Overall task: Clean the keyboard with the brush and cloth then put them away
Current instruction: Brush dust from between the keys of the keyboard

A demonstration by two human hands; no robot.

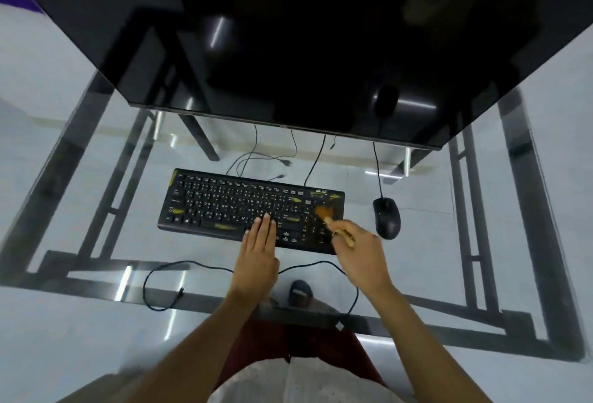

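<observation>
One glass desk point(96, 322), one keyboard point(224, 206) under both my hands, one mouse point(386, 218) just right of my grip. Left hand point(256, 251) lies flat, fingers straight on the keys. Right hand point(359, 251) is pinched round one brush point(330, 218), bristles on the numpad.

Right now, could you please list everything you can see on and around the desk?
keyboard: one, black with yellowish smears, middle of the glass desk.
brush: one, brown bristles, on the keyboard's right end, held by the right hand.
mouse: one, black, right of the keyboard, wired.
monitor: one, black, screen dark, behind the keyboard.
glass desk: one, clear top on a black frame.
loose cable: one, black, looped near the front edge.
cloth: not visible.
left hand: flat, fingertips resting on the keys.
right hand: closed on the brush handle.
</observation>
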